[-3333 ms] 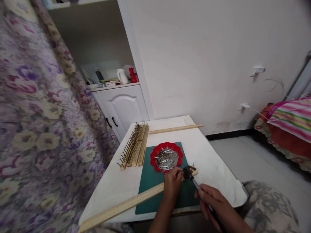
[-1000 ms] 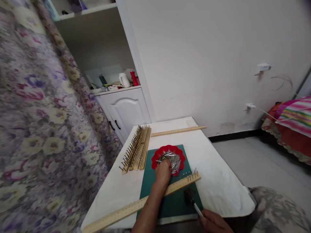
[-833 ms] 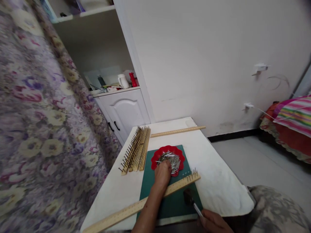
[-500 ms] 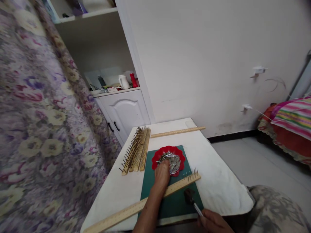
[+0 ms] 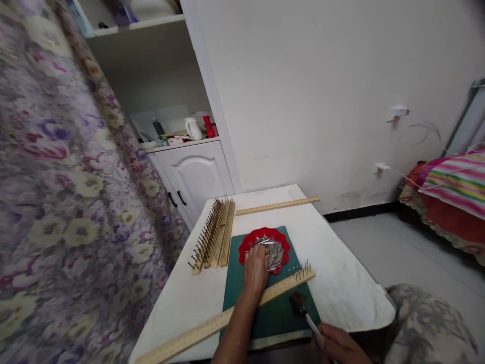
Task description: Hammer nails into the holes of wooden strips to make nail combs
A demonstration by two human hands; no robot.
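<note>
My left hand [image 5: 256, 268] reaches over the near left part of a red scalloped bowl [image 5: 245, 241] full of loose nails [image 5: 276, 254]. Its fingers are bent down among the nails, and their tips are hidden, so I cannot see whether any nail is pinched. In my right hand [image 5: 335, 344], at the front edge of the table, is a hammer [image 5: 308, 317], its dark head over the green mat [image 5: 261, 323]. A long drilled wooden strip [image 5: 204, 328] lies slantwise under my left forearm, with several nails standing upright at its right end.
Several wooden strips [image 5: 215, 237], bristling with upright nails, lie side by side at the table's left. Another strip [image 5: 278, 206] lies along the back edge. A white cloth [image 5: 341, 298] covers the table. A floral curtain [image 5: 94, 202] hangs at left; a wall stands behind.
My left hand has shifted slightly within the bowl, its fingers still down at the nails. The hammer stays in my right hand, nearly in place. The view has moved slightly.
</note>
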